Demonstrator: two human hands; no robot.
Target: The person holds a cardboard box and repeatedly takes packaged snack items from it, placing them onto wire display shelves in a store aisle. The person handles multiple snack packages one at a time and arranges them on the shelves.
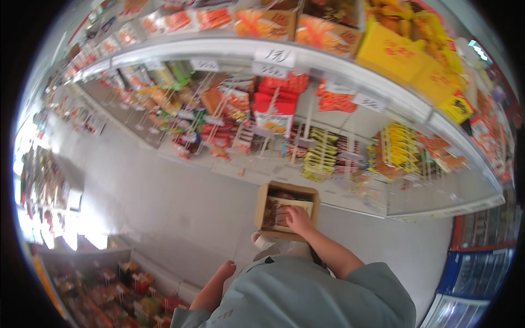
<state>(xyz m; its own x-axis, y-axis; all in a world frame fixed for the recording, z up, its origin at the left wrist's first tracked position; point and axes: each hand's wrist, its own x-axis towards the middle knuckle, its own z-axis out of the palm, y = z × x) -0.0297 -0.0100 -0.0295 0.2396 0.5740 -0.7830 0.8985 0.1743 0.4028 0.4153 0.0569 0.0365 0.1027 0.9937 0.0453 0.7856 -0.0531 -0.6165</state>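
Observation:
A brown cardboard box [262,210] with its top open is low in front of my body, above the floor and close to my feet. Cream-and-brown snack packets [280,210] fill part of it. My right hand [299,220] reaches over the box's right side, its fingers closed on one of these packets; the packet hides some of the grip. At my left side hangs my left hand [226,269], loosely curled, away from the box, and nothing shows in it.
Ahead, a white shelf unit [224,46] curves across the view, with snacks on top. Red bags [273,112] and yellow packets [402,145] hang or stand below. A low bin of goods [126,295] is at lower left, dark and blue crates [470,273] at right.

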